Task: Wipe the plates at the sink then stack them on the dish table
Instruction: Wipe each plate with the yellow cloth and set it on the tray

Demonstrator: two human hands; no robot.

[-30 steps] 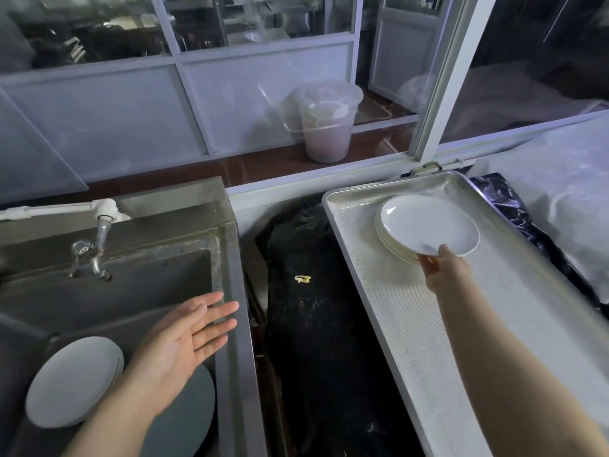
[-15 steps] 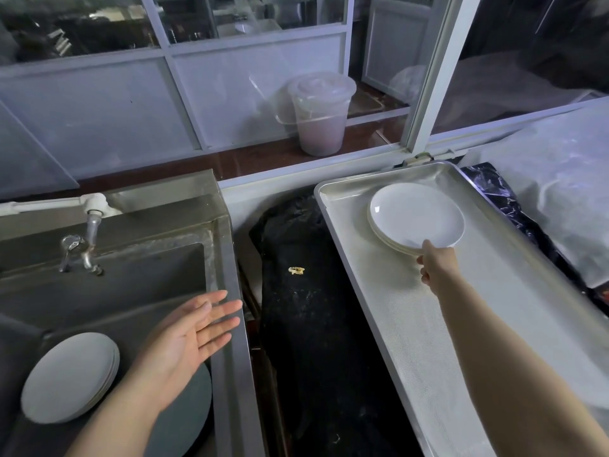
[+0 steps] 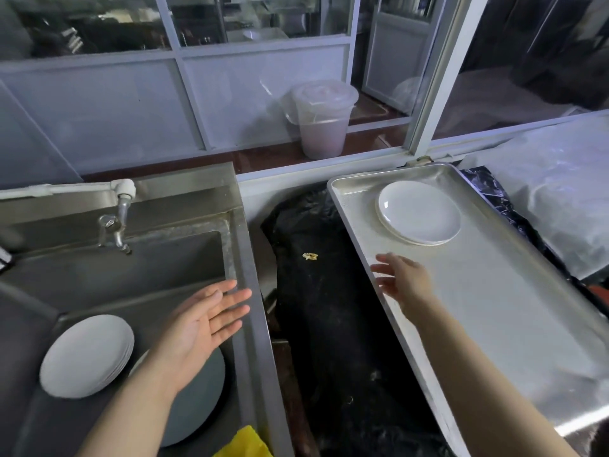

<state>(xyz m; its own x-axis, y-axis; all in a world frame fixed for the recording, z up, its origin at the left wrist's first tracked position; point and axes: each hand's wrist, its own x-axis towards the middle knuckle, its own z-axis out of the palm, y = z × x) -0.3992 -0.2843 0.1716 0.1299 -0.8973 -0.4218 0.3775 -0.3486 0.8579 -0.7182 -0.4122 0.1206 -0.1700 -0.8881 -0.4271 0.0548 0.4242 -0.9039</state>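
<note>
Both hands are released and hold nothing. Left hand hovers palm-up with straight fingers above the right part of the sink, its fingertips over the sink's right rim. Right hand hangs with loosely spread fingers above the left edge of the dish tray, near the stacked plates but apart from them.

Task items:
- Clean plate stack: white plates stacked at the far end of the tray, which serves as the worktop on the right. Top plate lies face up.
- Unwiped plate stack: white plates leaning tilted in the near left part of the sink basin.
- Round grey disc: lies in the basin to the right of the tilted stack, partly hidden by the left forearm. Whether it is a plate cannot be told.

Surroundings:
- Tap: mounted at the far left of the sink, fed by a white pipe running along the far rim.
- Black sheet: covers the gap between the sink and the tray; a small yellow scrap lies on it.
- Yellow item: shows at the near edge beside the sink rim; its kind cannot be told.
- Lidded translucent bucket: stands behind the glass partition, far centre.
- White plastic sheeting: lies to the right of the tray.
</note>
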